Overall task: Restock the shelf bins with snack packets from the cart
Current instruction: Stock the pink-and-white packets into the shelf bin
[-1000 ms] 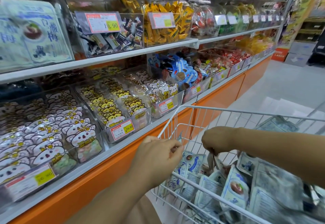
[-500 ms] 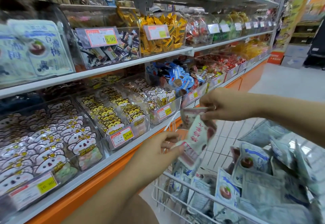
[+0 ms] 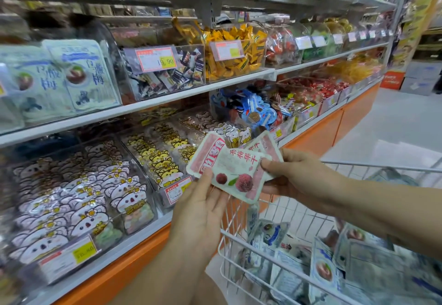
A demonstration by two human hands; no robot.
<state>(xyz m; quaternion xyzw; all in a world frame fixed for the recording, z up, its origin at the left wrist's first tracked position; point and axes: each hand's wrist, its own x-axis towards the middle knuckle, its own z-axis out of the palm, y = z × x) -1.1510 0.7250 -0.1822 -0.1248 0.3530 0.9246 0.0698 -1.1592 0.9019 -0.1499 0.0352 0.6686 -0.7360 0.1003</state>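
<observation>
- Left hand (image 3: 199,205): thumb and fingers pinch the lower left edge of the fanned pink snack packets (image 3: 235,169)
- Right hand (image 3: 300,177): curled fingers pinch the packets' right edge
- Packets are held above the wire cart (image 3: 239,239) rim, in front of the lower shelf bins (image 3: 134,166)

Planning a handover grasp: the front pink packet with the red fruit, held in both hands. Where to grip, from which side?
Probably a pinch grip on the lower sealed border of the front packet, coming from below, above the cart. It is flat; the left hand holds its left side, the right hand its right, and two more packets fan behind its top.
</observation>
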